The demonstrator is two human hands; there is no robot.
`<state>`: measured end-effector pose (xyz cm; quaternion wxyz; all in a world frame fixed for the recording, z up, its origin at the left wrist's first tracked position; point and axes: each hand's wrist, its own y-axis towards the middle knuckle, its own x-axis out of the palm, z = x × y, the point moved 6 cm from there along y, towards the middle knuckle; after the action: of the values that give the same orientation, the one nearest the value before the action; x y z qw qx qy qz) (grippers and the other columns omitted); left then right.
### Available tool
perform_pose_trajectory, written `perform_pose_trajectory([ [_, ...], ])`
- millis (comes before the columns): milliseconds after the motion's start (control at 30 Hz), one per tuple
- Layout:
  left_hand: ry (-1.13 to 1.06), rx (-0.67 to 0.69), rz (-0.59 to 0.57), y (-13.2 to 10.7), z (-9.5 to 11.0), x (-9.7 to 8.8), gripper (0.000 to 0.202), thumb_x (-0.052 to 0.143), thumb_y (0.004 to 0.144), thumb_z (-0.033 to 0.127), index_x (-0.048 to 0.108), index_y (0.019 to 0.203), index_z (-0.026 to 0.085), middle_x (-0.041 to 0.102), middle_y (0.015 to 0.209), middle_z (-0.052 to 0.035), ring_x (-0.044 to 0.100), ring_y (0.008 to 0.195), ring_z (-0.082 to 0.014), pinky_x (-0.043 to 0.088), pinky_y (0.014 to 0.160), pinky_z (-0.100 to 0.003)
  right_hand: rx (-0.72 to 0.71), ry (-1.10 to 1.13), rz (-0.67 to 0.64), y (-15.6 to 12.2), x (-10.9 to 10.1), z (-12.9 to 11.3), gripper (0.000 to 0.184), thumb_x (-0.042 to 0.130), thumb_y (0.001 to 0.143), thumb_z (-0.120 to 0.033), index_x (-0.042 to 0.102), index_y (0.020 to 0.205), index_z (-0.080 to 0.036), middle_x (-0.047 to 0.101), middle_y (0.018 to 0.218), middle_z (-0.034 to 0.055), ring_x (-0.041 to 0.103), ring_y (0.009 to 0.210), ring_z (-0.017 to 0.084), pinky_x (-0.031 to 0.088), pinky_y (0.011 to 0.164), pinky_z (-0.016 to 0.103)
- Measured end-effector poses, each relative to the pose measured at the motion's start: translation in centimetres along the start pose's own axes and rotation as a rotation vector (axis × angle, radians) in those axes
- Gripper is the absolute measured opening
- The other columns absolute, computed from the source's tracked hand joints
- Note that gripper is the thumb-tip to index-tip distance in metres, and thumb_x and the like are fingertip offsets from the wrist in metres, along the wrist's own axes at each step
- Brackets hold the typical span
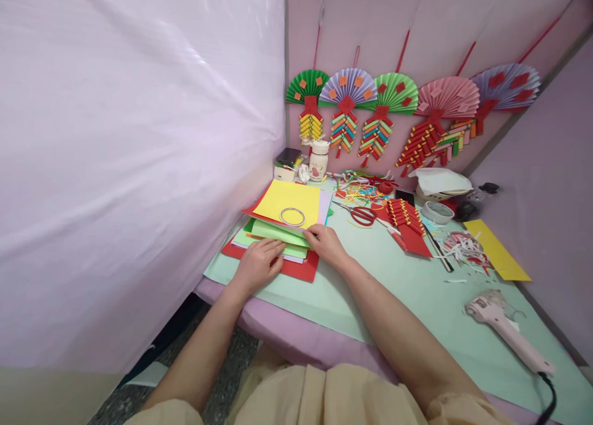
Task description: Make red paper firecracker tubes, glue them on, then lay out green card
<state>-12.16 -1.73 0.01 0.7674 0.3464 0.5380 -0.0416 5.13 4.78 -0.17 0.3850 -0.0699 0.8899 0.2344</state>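
Colored paper stack [278, 232] sits on the desk [393, 289], toward its left end, right in front of the person whose head camera I'm watching from way over here. Yellow sheet [287, 196] is on top, with a silver ring [292, 209] lying flat near its front edge. Under that I see red, lilac and green, and the front edges spread apart, so there's a gap between the upper sheets and the lower ones. Red sheet [306, 273] sticks out at the bottom, closest to the person.

Left hand [260, 264] rests on the lower sheets with fingers stretched out, so I'd call that grip loose. Right hand [327, 244] has its grip pinched on the right front edge of the upper sheets.

Behind the stack stands a white jar [319, 160]. Over to the right I've got red-handled scissors [364, 216], blades pointing at the stack, plus paper scraps [364, 193], a bundle of red paper rolls [405, 217] and a roll of tape [438, 212]. Pale pink corded tool [500, 326] lies at the near right. On the back wall hang 5 paper fans [348, 86] with colored rolls below them.
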Motion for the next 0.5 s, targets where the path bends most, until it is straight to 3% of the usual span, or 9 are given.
perform_pose_trajectory([
  [133, 0.053, -0.07, -0.053, 0.1, -0.5, 0.5, 0.04, 0.049, 0.089, 0.031, 0.059, 0.126, 0.02, 0.061, 0.128, -0.0092, 0.052, 0.121, -0.0295, 0.042, 0.1, -0.046, -0.016, -0.047, -0.03, -0.2, 0.0, -0.8, 0.027, 0.048, 0.093, -0.033, 0.062, 0.075, -0.019, 0.063, 0.078, 0.0032, 0.053, 0.073, 0.014, 0.035, 0.067, 0.024],
  [233, 0.045, -0.092, -0.07, 0.1, -0.7, 0.8, 0.046, 0.048, 0.089, 0.032, 0.051, 0.134, 0.02, 0.054, 0.136, -0.0093, 0.047, 0.126, -0.0296, 0.04, 0.103, -0.046, -0.082, -0.086, -0.067, -0.5, 0.0, -1.6, 0.024, 0.06, 0.086, -0.044, 0.064, 0.083, -0.02, 0.063, 0.084, 0.0036, 0.054, 0.079, 0.015, 0.036, 0.068, 0.024],
  [333, 0.025, -0.088, -0.05, 0.1, -0.6, 0.6, 0.05, 0.05, 0.089, 0.032, 0.046, 0.137, 0.019, 0.05, 0.141, -0.0099, 0.046, 0.128, -0.029, 0.038, 0.104, -0.046, -0.128, -0.151, -0.064, -0.6, 0.0, -1.9, 0.017, 0.064, 0.083, -0.037, 0.064, 0.089, -0.021, 0.064, 0.091, 0.0047, 0.055, 0.086, 0.017, 0.036, 0.068, 0.025],
  [400, 0.001, -0.082, 0.003, 0.1, -0.6, 0.1, 0.043, 0.049, 0.089, 0.029, 0.053, 0.131, 0.018, 0.057, 0.133, -0.0101, 0.052, 0.122, -0.0267, 0.041, 0.101, -0.043, -0.096, -0.163, -0.015, -0.3, -0.1, -1.5, 0.012, 0.055, 0.089, -0.028, 0.064, 0.086, -0.021, 0.065, 0.088, 0.0051, 0.055, 0.085, 0.017, 0.036, 0.069, 0.025],
  [500, -0.017, -0.103, 0.08, 0.0, -0.7, -0.6, 0.024, 0.048, 0.089, 0.024, 0.067, 0.103, 0.019, 0.07, 0.105, -0.0073, 0.062, 0.1, -0.0226, 0.046, 0.09, -0.039, 0.006, -0.067, 0.091, 0.2, -0.2, -0.3, 0.019, 0.049, 0.09, -0.026, 0.063, 0.079, -0.02, 0.065, 0.081, 0.0043, 0.056, 0.079, 0.017, 0.036, 0.069, 0.025],
])
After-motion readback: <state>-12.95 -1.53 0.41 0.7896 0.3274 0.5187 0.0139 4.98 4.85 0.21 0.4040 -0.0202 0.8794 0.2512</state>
